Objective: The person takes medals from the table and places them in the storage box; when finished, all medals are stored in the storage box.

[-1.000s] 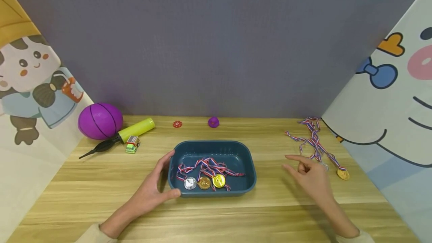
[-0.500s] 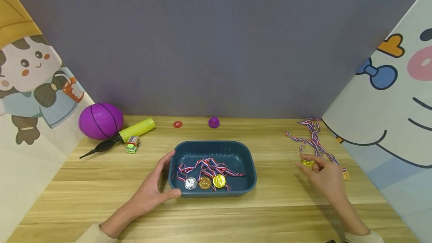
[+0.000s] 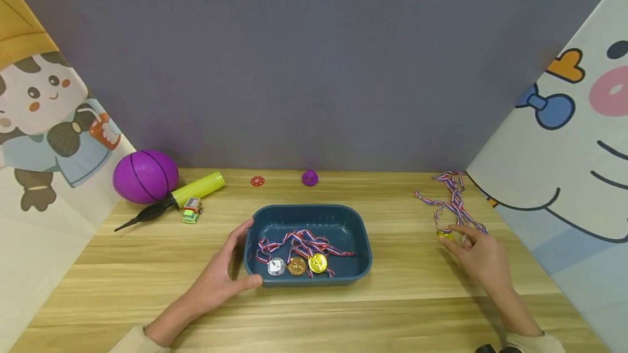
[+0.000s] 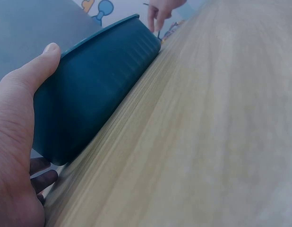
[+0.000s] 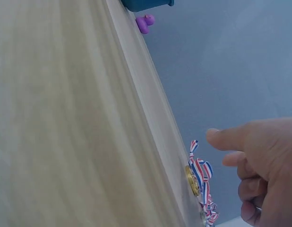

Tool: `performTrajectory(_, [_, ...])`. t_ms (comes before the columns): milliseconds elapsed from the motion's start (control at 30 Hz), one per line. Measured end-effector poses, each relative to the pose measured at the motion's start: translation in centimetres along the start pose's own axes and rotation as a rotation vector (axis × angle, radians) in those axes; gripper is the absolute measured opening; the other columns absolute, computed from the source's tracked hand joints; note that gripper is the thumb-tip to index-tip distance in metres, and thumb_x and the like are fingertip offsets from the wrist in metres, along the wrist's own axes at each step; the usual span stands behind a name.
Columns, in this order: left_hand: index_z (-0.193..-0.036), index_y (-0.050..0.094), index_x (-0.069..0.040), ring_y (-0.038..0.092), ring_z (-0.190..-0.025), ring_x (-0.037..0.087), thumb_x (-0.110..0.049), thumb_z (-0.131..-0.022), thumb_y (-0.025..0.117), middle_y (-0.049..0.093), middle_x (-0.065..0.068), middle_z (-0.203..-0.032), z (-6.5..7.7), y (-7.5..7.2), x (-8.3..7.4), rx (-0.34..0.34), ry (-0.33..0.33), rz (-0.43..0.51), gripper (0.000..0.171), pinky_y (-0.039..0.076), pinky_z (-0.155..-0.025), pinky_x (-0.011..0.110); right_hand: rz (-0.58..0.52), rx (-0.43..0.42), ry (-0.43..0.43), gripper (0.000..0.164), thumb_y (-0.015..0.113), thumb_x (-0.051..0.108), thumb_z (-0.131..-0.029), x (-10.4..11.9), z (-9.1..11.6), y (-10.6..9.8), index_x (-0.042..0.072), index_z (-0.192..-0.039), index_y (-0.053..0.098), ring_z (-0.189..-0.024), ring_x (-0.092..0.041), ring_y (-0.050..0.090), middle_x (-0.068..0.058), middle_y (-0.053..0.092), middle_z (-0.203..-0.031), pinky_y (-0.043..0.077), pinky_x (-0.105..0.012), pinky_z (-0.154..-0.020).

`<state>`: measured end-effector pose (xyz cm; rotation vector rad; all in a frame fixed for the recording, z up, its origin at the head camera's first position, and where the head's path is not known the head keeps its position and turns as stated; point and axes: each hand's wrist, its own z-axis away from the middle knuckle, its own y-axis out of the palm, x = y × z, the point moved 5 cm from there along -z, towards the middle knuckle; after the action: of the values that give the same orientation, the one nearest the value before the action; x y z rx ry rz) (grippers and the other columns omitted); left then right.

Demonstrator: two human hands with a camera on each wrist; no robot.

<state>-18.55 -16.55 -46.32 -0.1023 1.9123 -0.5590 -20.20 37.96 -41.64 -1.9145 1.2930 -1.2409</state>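
Observation:
A dark teal plastic tub (image 3: pixel 314 281) stands mid-table. In it lie a silver medal (image 3: pixel 276 267), a bronze-coloured medal (image 3: pixel 296 266) and a gold medal (image 3: pixel 318 263) on striped ribbons. My left hand (image 3: pixel 218 277) holds the tub's left end, thumb at the near rim, fingers at the far corner. My right hand (image 3: pixel 483 260) hovers over the medals on the right, thumb and index finger apart. Beneath its fingertips lies another gold medal (image 3: pixel 445 235), its ribbon (image 3: pixel 458 208) trailing to the back. In the right wrist view, a gap separates the thumb from this medal (image 5: pixel 192 180).
At the back left are a purple ball (image 3: pixel 145 176), a yellow hand pump (image 3: pixel 198 188) with a black end and a small toy truck (image 3: pixel 192 210). A red chip (image 3: pixel 257 181) and a small purple figure (image 3: pixel 310 178) lie near the grey back wall (image 3: pixel 314 70).
My right hand has moved right and slightly down over the medals, uncovering the left gold medal and covering the one farther right. The left hand and tub stay put.

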Motion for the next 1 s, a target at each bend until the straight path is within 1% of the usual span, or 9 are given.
performTrajectory(100, [-0.178, 0.022, -0.030, 0.045, -0.151, 0.055, -0.029, -0.088, 0.092, 0.047, 0.026, -0.167, 0.0, 0.0, 0.1, 0.000, -0.003, 0.002, 0.114, 0.030, -0.121, 0.080, 0.009, 0.018, 0.008, 0.041, 0.095, 0.020, -0.089, -0.5, 0.1, 0.1, -0.002, -0.120, 0.082, -0.050, -0.006, 0.034, 0.005, 0.050, -0.062, 0.030, -0.027, -0.042])
performTrajectory(333, [-0.178, 0.022, -0.030, 0.045, -0.151, 0.055, -0.030, -0.088, 0.092, 0.046, 0.026, -0.167, 0.0, 0.0, 0.1, 0.000, -0.005, 0.007, 0.113, 0.030, -0.121, 0.080, 0.057, 0.064, 0.010, 0.043, 0.089, 0.026, -0.096, -1.4, 0.2, 0.5, -0.004, -0.125, 0.079, -0.051, -0.010, 0.037, 0.004, 0.052, -0.065, 0.030, -0.029, -0.044])
performTrajectory(500, [-0.178, 0.023, -0.030, 0.045, -0.151, 0.054, -0.031, -0.088, 0.092, 0.047, 0.025, -0.167, 0.0, 0.0, 0.0, -0.004, -0.008, 0.001, 0.113, 0.030, -0.121, 0.080, 0.093, 0.079, 0.010, 0.047, 0.087, 0.030, -0.098, -2.0, 0.1, 1.0, -0.006, -0.127, 0.077, -0.051, -0.014, 0.041, 0.004, 0.052, -0.064, 0.031, -0.032, -0.042])
performTrajectory(600, [-0.178, 0.023, -0.030, 0.045, -0.151, 0.055, -0.030, -0.087, 0.092, 0.048, 0.025, -0.166, 0.0, 0.0, -0.1, -0.007, -0.007, -0.005, 0.114, 0.030, -0.121, 0.080, 0.113, 0.090, 0.003, 0.046, 0.086, 0.031, -0.098, -2.4, 0.1, 1.4, -0.005, -0.126, 0.078, -0.052, -0.015, 0.042, 0.005, 0.052, -0.063, 0.031, -0.032, -0.043])
performTrajectory(833, [-0.177, 0.023, -0.030, 0.046, -0.151, 0.054, -0.029, -0.086, 0.092, 0.048, 0.025, -0.166, 0.0, 0.0, 0.0, -0.006, -0.007, -0.010, 0.114, 0.030, -0.121, 0.081, 0.106, 0.104, -0.017, 0.038, 0.085, 0.028, -0.099, -2.5, 0.3, 1.9, -0.001, -0.124, 0.079, -0.051, -0.014, 0.038, 0.006, 0.048, -0.062, 0.028, -0.031, -0.043])
performTrajectory(1000, [-0.178, 0.023, -0.030, 0.047, -0.149, 0.054, -0.029, -0.087, 0.092, 0.049, 0.024, -0.165, 0.0, 0.0, 0.0, -0.007, 0.003, -0.010, 0.114, 0.032, -0.120, 0.080, 0.086, 0.091, -0.041, 0.036, 0.087, 0.027, -0.098, -2.3, 0.3, 2.1, 0.003, -0.124, 0.081, -0.050, -0.008, 0.032, 0.008, 0.045, -0.061, 0.026, -0.029, -0.043])
